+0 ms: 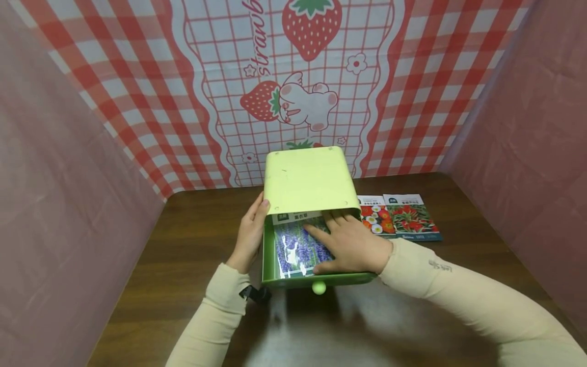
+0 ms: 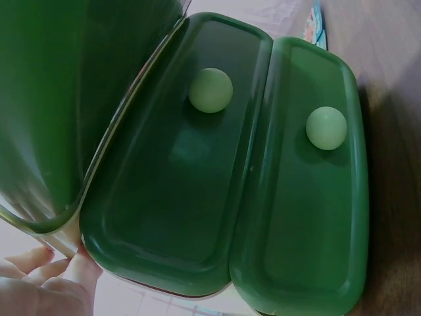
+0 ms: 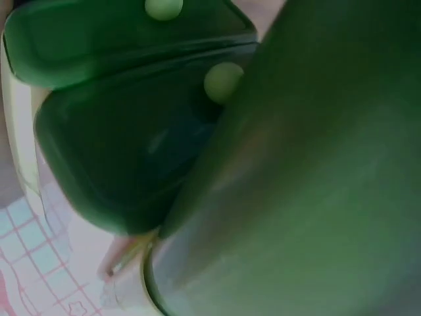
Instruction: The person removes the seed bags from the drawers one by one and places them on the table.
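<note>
Table: the wooden table (image 1: 183, 285) carries the cabinet and, to its right, two flower packets (image 1: 410, 218).
Cabinet: the pale-green cabinet (image 1: 307, 178) wants steadying so it can't skid.
Drawer: the top drawer (image 1: 348, 279) stands pulled out; I'd press downward, sparing its runners.
Right hand: my right hand (image 1: 350, 244) is spread, fingers straight, touching the packet without gripping.
Left hand: my left hand (image 1: 249, 232) rests loosely along the cabinet's side, a light brace.
Purple-flower packet: the packet (image 1: 298, 244) lies in the drawer; best kept flat, clear of the upper edge.

R fingers (image 1: 318, 234) spread, arms (image 1: 463, 300) fwd.
</note>
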The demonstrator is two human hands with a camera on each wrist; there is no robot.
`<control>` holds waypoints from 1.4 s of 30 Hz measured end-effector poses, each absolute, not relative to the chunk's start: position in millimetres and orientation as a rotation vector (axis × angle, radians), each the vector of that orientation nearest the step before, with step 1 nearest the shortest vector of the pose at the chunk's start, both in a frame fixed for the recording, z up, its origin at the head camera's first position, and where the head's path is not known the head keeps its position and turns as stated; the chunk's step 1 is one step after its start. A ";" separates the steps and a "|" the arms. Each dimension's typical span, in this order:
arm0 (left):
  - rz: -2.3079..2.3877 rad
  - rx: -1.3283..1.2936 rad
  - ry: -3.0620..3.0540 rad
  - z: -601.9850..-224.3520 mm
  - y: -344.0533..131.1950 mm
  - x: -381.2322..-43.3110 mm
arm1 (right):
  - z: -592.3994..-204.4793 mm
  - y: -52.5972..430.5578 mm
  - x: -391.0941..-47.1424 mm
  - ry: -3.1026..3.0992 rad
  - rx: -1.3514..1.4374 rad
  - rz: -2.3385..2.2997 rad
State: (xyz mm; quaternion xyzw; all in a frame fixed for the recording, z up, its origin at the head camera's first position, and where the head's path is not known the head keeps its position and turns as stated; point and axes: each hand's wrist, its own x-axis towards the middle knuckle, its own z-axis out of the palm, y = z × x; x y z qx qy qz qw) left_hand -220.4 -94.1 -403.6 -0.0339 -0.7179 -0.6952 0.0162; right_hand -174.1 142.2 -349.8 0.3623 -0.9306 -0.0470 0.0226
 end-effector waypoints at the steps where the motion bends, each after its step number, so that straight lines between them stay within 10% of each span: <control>1: -2.160 -0.109 -2.234 -403.6 -94.1 -220.5 | -350.3 141.7 -174.5 -2.891 1.123 -0.118; 42: -2.149 -0.107 -2.229 -406.3 -94.2 -222.0 | -335.8 150.8 -177.8 -3.036 0.583 1.988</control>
